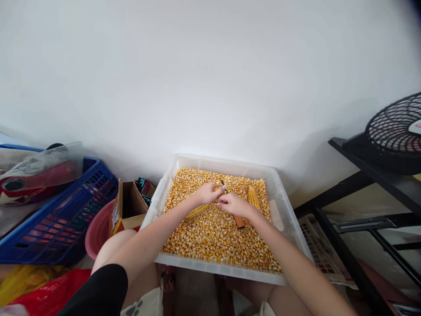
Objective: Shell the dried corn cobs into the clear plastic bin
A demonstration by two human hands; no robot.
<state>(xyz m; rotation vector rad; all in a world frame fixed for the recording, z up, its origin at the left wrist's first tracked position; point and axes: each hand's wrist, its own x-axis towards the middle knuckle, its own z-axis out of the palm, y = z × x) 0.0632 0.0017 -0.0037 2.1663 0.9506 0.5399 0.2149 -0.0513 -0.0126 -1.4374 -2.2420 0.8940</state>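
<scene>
- Two hands met over the middle of a clear plastic bin [282, 193] filled with loose corn kernels [210, 237], seen from the head camera.
- The left hand [207, 193] was wrapped around a corn cob [197, 211], whose long axis ran from lower left to upper right, its free end pointing back toward the person's left side.
- The right hand [233, 203] was closed around a tool with an orange-brown handle [238, 220]; the handle stuck out toward the near right, and a dark tip showed just past the left fingertips, toward the wall.
- Both forearms came in from the near edge, converging in a V, with the fingertips of the two hands almost touching.
- A second cob [253, 197] lay on the kernels just right of the right hand, its long axis running nearly front to back.
- The bin rested on the person's lap, its far rim close to the white wall [210, 79].
- A cardboard box [130, 206] and a blue basket [62, 219] stood to the left, a black rack [362, 193] with a fan [396, 127] to the right.
</scene>
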